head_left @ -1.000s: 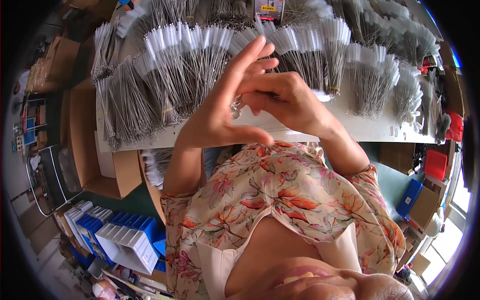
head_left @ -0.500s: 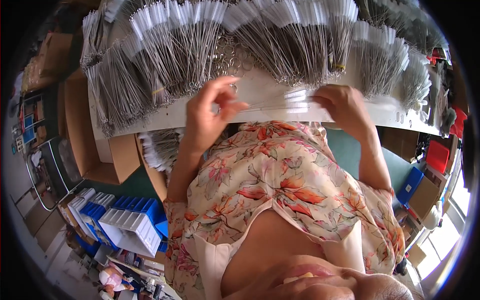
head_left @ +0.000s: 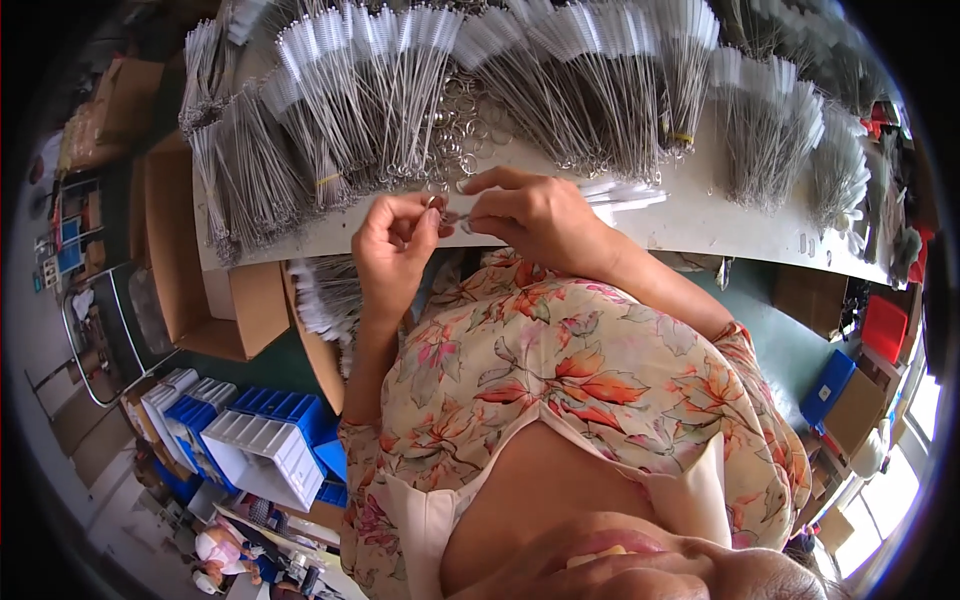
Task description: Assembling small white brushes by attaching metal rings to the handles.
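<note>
My left hand (head_left: 390,245) is closed in a pinch around a small metal ring (head_left: 432,202) above the table's near edge. Against its fingertips, my right hand (head_left: 545,218) has curled fingers, its forefinger lifted a little. A small grey metal bit (head_left: 455,217) shows between the two hands; it is too small to name surely. Beyond the right wrist, a few loose wire brushes (head_left: 622,195) with white bristles lie on the tabletop. Several split rings (head_left: 468,125) are heaped between the brush bundles, just past my hands.
Thick bundles of wire-handled brushes (head_left: 370,90) line the white table (head_left: 690,225). An open cardboard box (head_left: 170,250) stands at the left. Below it are blue and white plastic bins (head_left: 262,445). A red bin (head_left: 885,328) is at the right. Another person (head_left: 222,548) sits at lower left.
My right hand has moved left from the loose brushes to meet my left hand. The left hand's fingers have closed on a ring and it sits slightly lower.
</note>
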Action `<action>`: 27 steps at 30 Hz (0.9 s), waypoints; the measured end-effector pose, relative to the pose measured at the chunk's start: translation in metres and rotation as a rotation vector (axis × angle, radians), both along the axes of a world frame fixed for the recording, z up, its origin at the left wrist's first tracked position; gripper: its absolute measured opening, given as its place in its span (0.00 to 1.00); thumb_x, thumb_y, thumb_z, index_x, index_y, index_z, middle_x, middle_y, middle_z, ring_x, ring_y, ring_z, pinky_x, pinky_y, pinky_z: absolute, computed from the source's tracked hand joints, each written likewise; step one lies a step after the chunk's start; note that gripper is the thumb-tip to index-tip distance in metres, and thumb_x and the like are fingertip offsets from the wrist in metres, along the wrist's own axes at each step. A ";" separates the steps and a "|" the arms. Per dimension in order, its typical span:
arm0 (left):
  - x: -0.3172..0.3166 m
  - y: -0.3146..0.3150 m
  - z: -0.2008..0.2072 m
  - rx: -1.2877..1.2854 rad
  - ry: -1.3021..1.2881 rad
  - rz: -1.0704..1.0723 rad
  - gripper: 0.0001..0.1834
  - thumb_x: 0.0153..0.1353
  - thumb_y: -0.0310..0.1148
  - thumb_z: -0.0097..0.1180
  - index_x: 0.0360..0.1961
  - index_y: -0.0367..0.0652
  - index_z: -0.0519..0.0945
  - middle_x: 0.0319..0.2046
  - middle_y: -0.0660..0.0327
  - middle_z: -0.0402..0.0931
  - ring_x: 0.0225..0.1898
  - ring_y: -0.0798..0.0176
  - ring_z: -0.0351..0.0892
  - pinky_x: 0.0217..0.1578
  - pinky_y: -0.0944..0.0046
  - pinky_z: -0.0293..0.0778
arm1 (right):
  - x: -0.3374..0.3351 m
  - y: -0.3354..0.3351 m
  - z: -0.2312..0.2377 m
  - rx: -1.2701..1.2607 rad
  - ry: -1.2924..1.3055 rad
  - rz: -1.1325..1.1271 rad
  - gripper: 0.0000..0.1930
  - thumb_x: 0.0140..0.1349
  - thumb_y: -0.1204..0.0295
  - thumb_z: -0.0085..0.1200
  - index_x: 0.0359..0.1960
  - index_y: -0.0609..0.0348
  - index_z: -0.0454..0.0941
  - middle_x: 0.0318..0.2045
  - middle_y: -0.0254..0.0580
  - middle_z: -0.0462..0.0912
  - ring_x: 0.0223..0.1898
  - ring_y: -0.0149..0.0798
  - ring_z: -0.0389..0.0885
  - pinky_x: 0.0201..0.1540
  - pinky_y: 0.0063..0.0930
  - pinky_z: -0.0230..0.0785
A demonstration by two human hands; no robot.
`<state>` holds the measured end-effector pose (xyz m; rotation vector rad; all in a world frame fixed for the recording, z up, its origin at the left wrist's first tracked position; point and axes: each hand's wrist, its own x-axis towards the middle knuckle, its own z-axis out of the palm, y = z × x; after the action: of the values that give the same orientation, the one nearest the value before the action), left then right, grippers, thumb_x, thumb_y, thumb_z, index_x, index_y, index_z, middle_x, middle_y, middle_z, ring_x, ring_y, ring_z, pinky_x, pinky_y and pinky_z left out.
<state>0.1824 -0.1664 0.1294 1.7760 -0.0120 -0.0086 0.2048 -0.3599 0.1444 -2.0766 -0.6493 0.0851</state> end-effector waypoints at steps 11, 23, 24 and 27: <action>0.061 0.006 0.076 -0.141 -0.205 -0.542 0.09 0.53 0.16 0.52 0.36 0.34 0.79 0.41 0.52 0.74 0.36 0.67 0.78 0.36 0.70 0.79 | 0.031 -0.024 0.050 0.332 0.609 0.170 0.08 0.59 0.70 0.53 0.34 0.62 0.79 0.23 0.33 0.79 0.22 0.23 0.71 0.25 0.20 0.64; 0.061 -0.023 0.097 -0.185 -0.445 -0.307 0.14 0.46 0.13 0.54 0.37 0.27 0.76 0.38 0.49 0.77 0.36 0.62 0.80 0.35 0.68 0.80 | 0.041 -0.024 0.077 0.720 0.593 0.098 0.08 0.58 0.69 0.55 0.31 0.60 0.80 0.22 0.28 0.76 0.21 0.19 0.66 0.22 0.14 0.59; 0.063 -0.024 0.102 -0.105 -0.558 -0.281 0.14 0.46 0.13 0.55 0.37 0.27 0.77 0.37 0.49 0.77 0.34 0.62 0.81 0.35 0.68 0.80 | 0.042 -0.024 0.087 0.733 0.598 0.058 0.08 0.58 0.69 0.56 0.31 0.61 0.80 0.20 0.28 0.76 0.20 0.19 0.66 0.21 0.13 0.59; 0.067 -0.028 0.111 -0.006 -0.744 -0.224 0.14 0.45 0.14 0.56 0.37 0.28 0.77 0.34 0.50 0.79 0.31 0.62 0.81 0.33 0.69 0.80 | 0.044 -0.013 0.104 0.739 0.572 -0.024 0.09 0.57 0.68 0.57 0.32 0.62 0.80 0.17 0.27 0.74 0.18 0.18 0.65 0.20 0.13 0.58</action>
<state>0.2498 -0.1946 0.2408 1.6728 -0.7427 0.4881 0.2492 -0.3733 0.2479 -1.2553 -0.2384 0.3545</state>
